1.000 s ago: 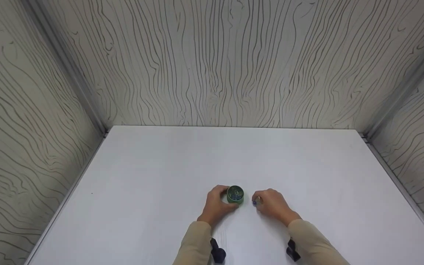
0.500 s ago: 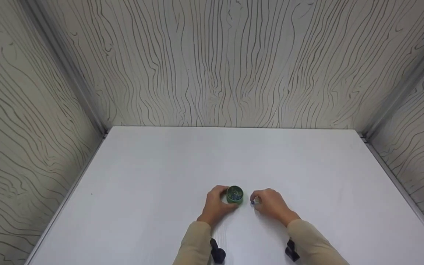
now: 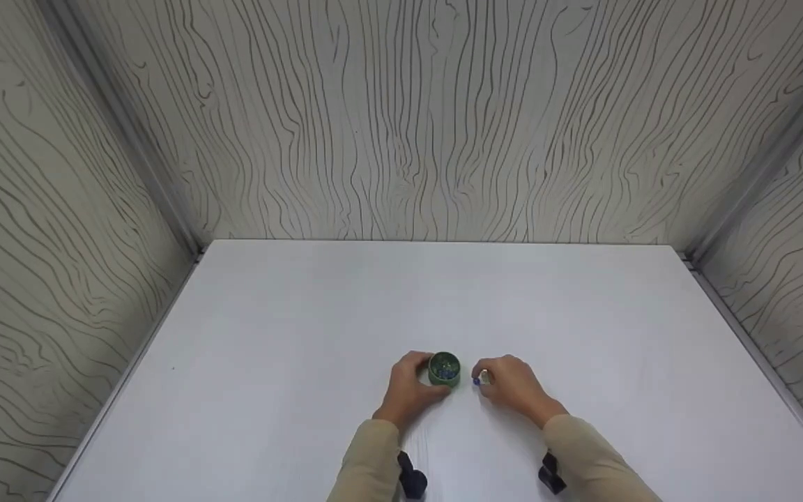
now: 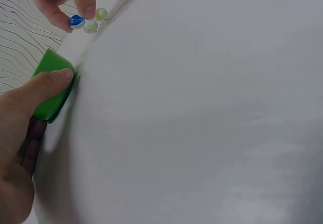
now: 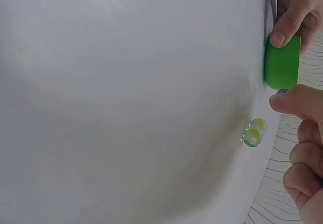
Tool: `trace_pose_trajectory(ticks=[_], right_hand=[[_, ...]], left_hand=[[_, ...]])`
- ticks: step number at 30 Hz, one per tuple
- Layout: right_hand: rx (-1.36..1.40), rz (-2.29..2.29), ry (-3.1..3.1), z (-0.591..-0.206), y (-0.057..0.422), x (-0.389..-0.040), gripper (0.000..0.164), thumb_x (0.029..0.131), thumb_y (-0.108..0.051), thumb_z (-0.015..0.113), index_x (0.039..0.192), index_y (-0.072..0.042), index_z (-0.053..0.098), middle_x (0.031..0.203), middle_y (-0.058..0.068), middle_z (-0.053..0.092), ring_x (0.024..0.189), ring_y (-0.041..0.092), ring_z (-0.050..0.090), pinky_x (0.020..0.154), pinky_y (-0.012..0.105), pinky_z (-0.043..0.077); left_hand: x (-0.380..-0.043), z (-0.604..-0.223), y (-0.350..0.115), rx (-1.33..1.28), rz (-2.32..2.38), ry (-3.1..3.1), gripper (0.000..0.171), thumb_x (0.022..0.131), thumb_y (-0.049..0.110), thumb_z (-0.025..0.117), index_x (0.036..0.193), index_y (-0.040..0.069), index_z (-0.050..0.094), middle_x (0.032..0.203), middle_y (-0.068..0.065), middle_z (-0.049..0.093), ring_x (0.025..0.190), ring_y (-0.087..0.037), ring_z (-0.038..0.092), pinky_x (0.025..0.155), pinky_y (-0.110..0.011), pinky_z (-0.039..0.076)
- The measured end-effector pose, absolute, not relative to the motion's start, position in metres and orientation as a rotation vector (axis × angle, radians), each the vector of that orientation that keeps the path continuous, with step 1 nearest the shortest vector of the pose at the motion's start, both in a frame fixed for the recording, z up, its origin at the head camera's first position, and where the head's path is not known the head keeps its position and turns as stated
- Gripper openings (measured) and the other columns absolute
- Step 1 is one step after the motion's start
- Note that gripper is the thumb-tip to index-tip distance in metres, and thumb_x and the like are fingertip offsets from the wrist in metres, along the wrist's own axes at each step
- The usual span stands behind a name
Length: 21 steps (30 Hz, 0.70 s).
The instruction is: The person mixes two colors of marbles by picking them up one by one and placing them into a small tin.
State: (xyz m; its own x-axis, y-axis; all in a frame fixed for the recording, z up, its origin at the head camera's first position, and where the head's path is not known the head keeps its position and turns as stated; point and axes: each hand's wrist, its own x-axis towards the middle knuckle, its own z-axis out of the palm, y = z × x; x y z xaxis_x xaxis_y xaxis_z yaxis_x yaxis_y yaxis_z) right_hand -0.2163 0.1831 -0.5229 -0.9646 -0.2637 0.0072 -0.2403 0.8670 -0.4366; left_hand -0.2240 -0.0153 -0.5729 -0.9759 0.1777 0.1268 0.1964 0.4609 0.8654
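Observation:
My left hand [image 3: 405, 392] grips a small green cup [image 3: 445, 382], thumb on the near side and fingers round the far side. The cup stands upright on the white table, with several small glassy balls, mostly bluish and greenish, inside. Just right of it, my right hand [image 3: 514, 388] pinches a blue-and-white marble [image 4: 76, 22] between thumb and finger, close above the table. Two clear marbles with yellow-green swirls, one marble [image 5: 253, 137] and another marble [image 5: 259, 125], lie together on the table by the right hand. In the right wrist view, the thumb mostly hides the blue marble.
The white table [image 3: 290, 314] spreads out around both hands. Walls with a wood-grain line pattern [image 3: 401, 125] enclose its back and sides. A dark wrist device [image 3: 413, 482] shows by the left sleeve, and another dark device [image 3: 551, 475] by the right.
My right hand has shifted slightly left, toward the cup, with the blue marble between its fingertips. The left hand and the cup have stayed practically in place.

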Motion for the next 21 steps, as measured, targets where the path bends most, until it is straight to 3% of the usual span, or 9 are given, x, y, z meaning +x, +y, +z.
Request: trace_pose_trajectory(ticks=[3,8,21], right_hand=[[-0.424,-0.691,2.992,-0.521,0.183,-0.218,0.016,0.075,-0.004,0.071,0.088,-0.013,0.073,0.069,-0.001,0.059,0.068,0.012,0.044,0.065,0.029,0.040],[-0.445,-0.712,3.015,-0.517,0.179,-0.220,0.014,0.077,-0.007,0.072,0.089,-0.013,0.073,0.071,-0.001,0.062,0.068,0.011,0.043,0.065,0.027,0.040],[-0.545,-0.718,3.068,-0.512,0.167,-0.222,0.012,0.078,-0.010,0.074,0.090,-0.013,0.073,0.061,-0.006,0.048,0.061,0.008,0.036,0.056,0.020,0.028]], left_hand=[[-0.223,-0.572,-0.016,-0.342,-1.590,-2.673,0.052,0.070,0.021,0.084,0.115,0.007,0.062,0.114,-0.005,0.066,0.113,-0.024,0.061,0.106,-0.037,0.047],[-0.223,-0.572,-0.015,-0.352,-1.566,-2.660,0.052,0.069,0.020,0.084,0.114,0.006,0.063,0.112,-0.006,0.066,0.111,-0.025,0.062,0.104,-0.039,0.048],[-0.223,-0.571,-0.014,-0.355,-1.541,-2.665,0.051,0.070,0.019,0.084,0.114,0.006,0.063,0.113,-0.007,0.067,0.112,-0.025,0.062,0.105,-0.040,0.047]])
